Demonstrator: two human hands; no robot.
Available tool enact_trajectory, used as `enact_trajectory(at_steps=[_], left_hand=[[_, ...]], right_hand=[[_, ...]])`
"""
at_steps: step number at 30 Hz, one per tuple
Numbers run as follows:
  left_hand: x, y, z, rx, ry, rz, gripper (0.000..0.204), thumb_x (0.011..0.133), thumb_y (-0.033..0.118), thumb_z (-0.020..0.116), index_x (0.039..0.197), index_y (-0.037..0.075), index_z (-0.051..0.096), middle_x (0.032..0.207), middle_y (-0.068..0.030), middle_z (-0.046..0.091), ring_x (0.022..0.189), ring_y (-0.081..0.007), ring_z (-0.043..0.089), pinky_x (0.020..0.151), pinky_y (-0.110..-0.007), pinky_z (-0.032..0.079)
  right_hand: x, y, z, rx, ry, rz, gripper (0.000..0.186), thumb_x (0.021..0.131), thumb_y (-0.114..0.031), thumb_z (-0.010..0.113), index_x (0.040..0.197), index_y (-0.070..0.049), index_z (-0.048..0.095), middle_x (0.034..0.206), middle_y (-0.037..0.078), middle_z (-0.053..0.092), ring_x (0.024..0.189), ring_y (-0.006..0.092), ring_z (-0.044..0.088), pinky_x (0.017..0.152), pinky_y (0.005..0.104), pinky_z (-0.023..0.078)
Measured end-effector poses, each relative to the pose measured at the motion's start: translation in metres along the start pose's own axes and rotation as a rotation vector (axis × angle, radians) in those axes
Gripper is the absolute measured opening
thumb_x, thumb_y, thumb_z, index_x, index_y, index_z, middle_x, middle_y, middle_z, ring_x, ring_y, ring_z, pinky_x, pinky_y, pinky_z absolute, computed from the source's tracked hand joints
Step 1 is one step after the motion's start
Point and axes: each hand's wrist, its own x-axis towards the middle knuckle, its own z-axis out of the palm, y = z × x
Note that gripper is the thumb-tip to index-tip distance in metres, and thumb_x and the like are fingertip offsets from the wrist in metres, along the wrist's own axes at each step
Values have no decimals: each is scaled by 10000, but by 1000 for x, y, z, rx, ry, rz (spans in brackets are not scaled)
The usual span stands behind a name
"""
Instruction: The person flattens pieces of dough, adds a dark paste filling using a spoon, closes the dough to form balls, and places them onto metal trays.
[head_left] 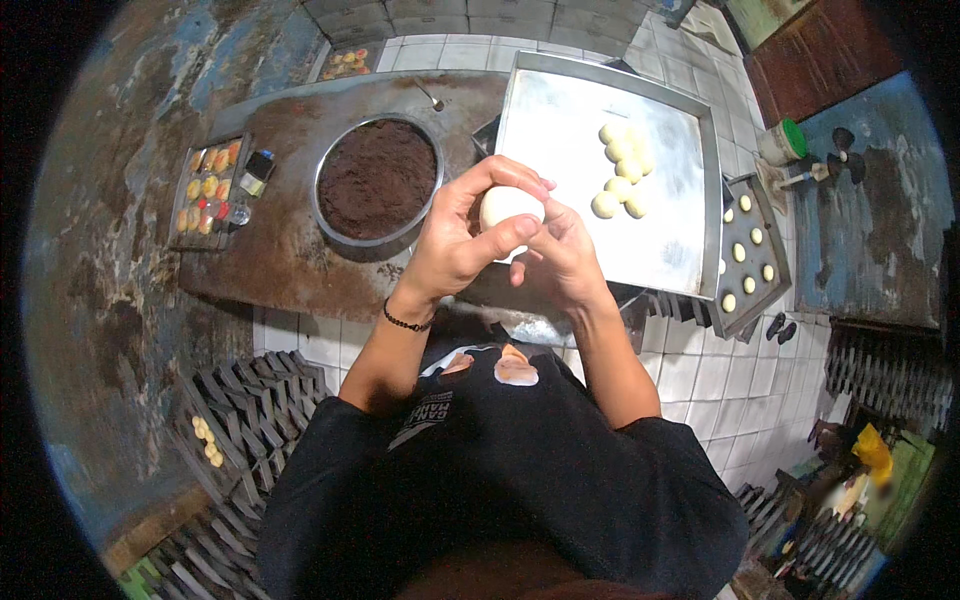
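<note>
The left hand (460,228) curves its fingers and thumb around a white dough ball (508,206), which is above the near left part of a metal tray (555,110). The right hand (565,255) is against the ball's right side with bent fingers; whether it pinches, I cannot tell surely. Smaller dough balls (624,168) lie grouped on the tray. Left of the hands stands a round bowl (376,243) of dark brown crumbly mass (378,175).

A dough ball (512,210) sits between left grip (452,235) and right grip (566,250). Beyond, on the worktop (270,265), a bowl (385,246) of mixture (378,172) stands left of a tray (555,130) bearing dough pieces (622,168); buns (209,187) lie farther left.
</note>
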Motion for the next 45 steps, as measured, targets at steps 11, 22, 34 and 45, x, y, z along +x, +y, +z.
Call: enact_trajectory(at_steps=[11,22,34,45], left_hand=[[11,-21,35,-8,134,198,386,826,6,732,1141,45,512,937,-29,678,973,-162,737,1145,-469,466],[15,-77,1,549,164,101,678,784,20,840,1330,120,450,1021,-111,719,908,-228,760,796,-344,592],[-33,-138,-47,828,134,-189,1056,751,194,855,1605,104,241,1444,-230,465,1317,-385,546,1093,-444,481],[-87,-149,-53,362,103,-557,996,914,193,774,1671,209,127,1556,-218,426,1318,-316,517,1036,-465,489]], right_hand=[[-4,11,-1,-243,92,-397,370,990,-212,753,1261,17,644,1243,43,675,1139,128,613,1016,332,487],[0,-70,-30,-1149,-16,-252,506,816,-114,872,1286,-35,699,1219,78,723,1094,185,700,874,344,581],[51,12,-151,-1659,-256,90,500,904,-250,766,1359,-95,631,1313,157,648,1076,328,709,898,428,605],[59,58,-155,-2012,-675,-191,830,1038,-511,553,1579,75,322,1671,261,299,1576,397,250,1292,478,225]])
